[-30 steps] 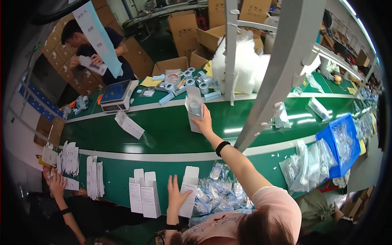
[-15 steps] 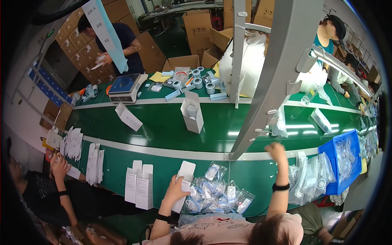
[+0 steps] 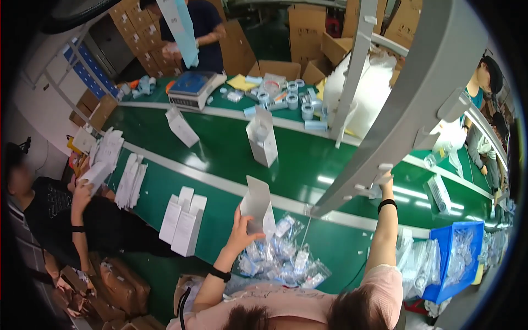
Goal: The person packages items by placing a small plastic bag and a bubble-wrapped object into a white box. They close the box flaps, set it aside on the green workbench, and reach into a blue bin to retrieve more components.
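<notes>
My left hand [image 3: 243,231] grips an open white carton [image 3: 257,202] upright at the near bench edge, its tall flap raised. Just right of it lies a heap of clear bags [image 3: 275,253] with white and blue contents. My right arm stretches forward over the green belt. My right hand [image 3: 387,182] is at the grey post [image 3: 407,104], its fingers mostly hidden behind the post's clips. Beside it a bit of a clear plastic packet [image 3: 375,192] shows; whether I hold it cannot be seen.
Closed-sided white cartons [image 3: 184,223] stand on the left bench. Open cartons [image 3: 262,140] and a wrapped packet [image 3: 439,193] rest on the belt [image 3: 220,148]. At right are bubble-wrap packets [image 3: 412,256] and a blue bin [image 3: 437,275]. A co-worker [image 3: 49,214] at left handles flat cartons.
My right hand has reached forward from above the near bench to the packet by the post. My left hand has lifted the carton slightly and turned its opening toward me. The view has shifted.
</notes>
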Motion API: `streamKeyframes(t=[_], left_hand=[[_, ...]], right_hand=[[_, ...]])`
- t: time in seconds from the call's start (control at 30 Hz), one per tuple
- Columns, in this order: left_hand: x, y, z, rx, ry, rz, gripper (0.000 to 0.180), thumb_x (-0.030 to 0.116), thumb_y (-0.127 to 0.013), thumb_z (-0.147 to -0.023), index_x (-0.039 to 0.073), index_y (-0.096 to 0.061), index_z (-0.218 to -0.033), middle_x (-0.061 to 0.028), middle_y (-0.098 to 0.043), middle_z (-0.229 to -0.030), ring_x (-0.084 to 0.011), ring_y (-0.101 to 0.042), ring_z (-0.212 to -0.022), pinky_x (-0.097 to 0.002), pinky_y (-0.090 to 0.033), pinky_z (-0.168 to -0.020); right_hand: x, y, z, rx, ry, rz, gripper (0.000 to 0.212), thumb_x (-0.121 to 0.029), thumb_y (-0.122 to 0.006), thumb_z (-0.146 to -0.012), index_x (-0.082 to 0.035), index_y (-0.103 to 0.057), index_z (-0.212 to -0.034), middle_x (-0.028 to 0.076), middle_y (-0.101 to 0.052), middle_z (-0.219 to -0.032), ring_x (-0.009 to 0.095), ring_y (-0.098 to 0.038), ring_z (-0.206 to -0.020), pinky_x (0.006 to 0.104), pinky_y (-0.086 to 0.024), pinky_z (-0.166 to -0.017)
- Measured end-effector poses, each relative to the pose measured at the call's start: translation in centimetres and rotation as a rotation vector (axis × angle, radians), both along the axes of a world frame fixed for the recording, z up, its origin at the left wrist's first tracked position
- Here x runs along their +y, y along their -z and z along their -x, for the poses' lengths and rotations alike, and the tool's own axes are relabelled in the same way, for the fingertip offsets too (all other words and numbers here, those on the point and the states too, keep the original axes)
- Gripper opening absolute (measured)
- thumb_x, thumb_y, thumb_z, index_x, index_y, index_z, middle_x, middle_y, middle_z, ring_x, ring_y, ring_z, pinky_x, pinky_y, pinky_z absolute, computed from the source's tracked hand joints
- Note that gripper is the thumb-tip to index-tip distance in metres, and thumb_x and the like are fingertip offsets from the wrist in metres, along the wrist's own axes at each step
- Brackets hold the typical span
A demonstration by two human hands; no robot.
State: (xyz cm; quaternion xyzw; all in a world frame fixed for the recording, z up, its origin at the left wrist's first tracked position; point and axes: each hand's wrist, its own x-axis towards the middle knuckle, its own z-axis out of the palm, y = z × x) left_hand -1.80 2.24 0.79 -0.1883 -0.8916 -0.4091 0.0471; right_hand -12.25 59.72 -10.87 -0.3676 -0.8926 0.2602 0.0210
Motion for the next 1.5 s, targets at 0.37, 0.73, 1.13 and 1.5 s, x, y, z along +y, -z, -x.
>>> streamKeyframes(t=[0.37, 0.73, 1.13, 1.5], left_hand=[[0.3, -2.6, -1.1, 0.107, 0.099, -0.160, 0.063, 0.023, -0.078, -0.055, 0.008, -0.043, -0.105, -0.0198, -0.023, -0.130, -0.0339, -0.041, -0.107, -0.0393, -0.044, -0.078], [-0.5, -2.0, -0.3, -0.173, 0.204, -0.164, 0.072, 0.010, -0.076, -0.054, 0.011, -0.039, -0.116, -0.0150, -0.026, -0.128, -0.0308, -0.040, -0.104, -0.0380, -0.041, -0.081], [2.0, -1.3, 5.5, -0.196, 0.450, -0.369, 0.076, 0.015, -0.076, -0.052, 0.013, -0.039, -0.119, -0.0124, -0.032, -0.121, -0.0314, -0.033, -0.114, -0.0384, -0.029, -0.095], [1.6, -3.7, 3.9, -0.239, 0.362, -0.159, 0.080, 0.015, -0.078, -0.050, 0.004, -0.035, -0.116, -0.0136, -0.039, -0.119, -0.0283, -0.042, -0.108, -0.0346, -0.037, -0.088]], right_hand=[[-20.8, -13.0, -19.7, 0.918, 0.064, 1.407, 0.078, -0.004, -0.061, -0.062, -0.006, -0.023, -0.130, 0.014, -0.042, -0.118, 0.029, -0.046, -0.106, 0.0378, -0.041, -0.088], [-39.0, -19.4, -16.5, 0.849, -0.222, 1.360, 0.103, 0.003, -0.063, -0.050, -0.014, -0.008, -0.135, 0.010, -0.032, -0.127, 0.027, -0.033, -0.118, 0.0358, -0.031, -0.096], [-38.0, -17.5, -15.1, 0.616, -0.337, 1.528, 0.093, 0.004, -0.052, -0.048, -0.011, -0.018, -0.133, 0.011, -0.035, -0.126, 0.026, -0.036, -0.117, 0.0356, -0.034, -0.094], [-39.5, -20.4, -13.4, 1.178, 0.070, 1.488, 0.078, 0.000, -0.058, -0.065, -0.007, -0.018, -0.131, 0.013, -0.036, -0.123, 0.026, -0.038, -0.113, 0.0353, -0.033, -0.095]])
